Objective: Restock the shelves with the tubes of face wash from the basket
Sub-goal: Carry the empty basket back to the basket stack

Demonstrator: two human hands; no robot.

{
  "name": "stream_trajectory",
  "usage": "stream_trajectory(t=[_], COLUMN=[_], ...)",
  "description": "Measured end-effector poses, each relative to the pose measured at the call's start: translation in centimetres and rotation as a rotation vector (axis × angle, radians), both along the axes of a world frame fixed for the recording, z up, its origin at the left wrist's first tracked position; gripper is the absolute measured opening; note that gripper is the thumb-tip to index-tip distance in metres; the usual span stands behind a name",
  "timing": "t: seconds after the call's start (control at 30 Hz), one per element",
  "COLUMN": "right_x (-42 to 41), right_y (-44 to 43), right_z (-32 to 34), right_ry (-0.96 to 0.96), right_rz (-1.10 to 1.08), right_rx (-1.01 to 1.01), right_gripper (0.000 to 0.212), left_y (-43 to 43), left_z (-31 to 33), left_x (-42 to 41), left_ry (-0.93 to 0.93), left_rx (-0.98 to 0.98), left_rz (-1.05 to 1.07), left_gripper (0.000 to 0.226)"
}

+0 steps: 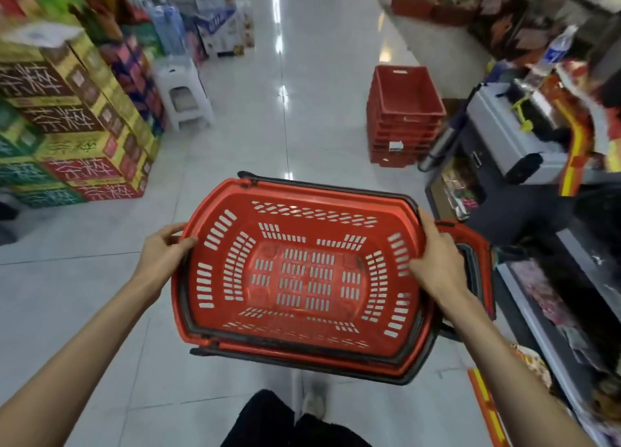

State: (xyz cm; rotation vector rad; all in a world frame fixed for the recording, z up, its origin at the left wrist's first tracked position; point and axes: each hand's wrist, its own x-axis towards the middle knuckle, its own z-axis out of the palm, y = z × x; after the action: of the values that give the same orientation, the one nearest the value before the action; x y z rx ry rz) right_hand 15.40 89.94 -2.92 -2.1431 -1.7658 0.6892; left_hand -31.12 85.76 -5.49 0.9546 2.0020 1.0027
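Cartons (67, 127) stand left of the red basket (302, 278), red crates (403, 110) beyond it, as you hold it above the aisle floor (252, 127). Your left hand (164, 248) and right hand (437, 261) curl fingers round its 2 end rims. No tubes show inside: restocking looks done, and stowing it likely comes next.

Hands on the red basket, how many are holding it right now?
2. The left hand grips the left rim of the red basket; the right hand grips its right rim. No other hand shows in this view.
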Motion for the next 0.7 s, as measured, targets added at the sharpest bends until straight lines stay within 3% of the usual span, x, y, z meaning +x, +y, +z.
stream_trajectory(t=[0.7], right_x=[-6.9], right_y=[49.4], right_z=[-4.0], right_ry=[-0.106], right_rz=[-0.002], right_rx=[0.007], right_gripper=[0.102], left_y=[49.2], left_z=[-6.3], left_x=[-7.8], left_ry=[-0.063], left_rx=[-0.085], left_rz=[-0.064], left_gripper=[0.033])
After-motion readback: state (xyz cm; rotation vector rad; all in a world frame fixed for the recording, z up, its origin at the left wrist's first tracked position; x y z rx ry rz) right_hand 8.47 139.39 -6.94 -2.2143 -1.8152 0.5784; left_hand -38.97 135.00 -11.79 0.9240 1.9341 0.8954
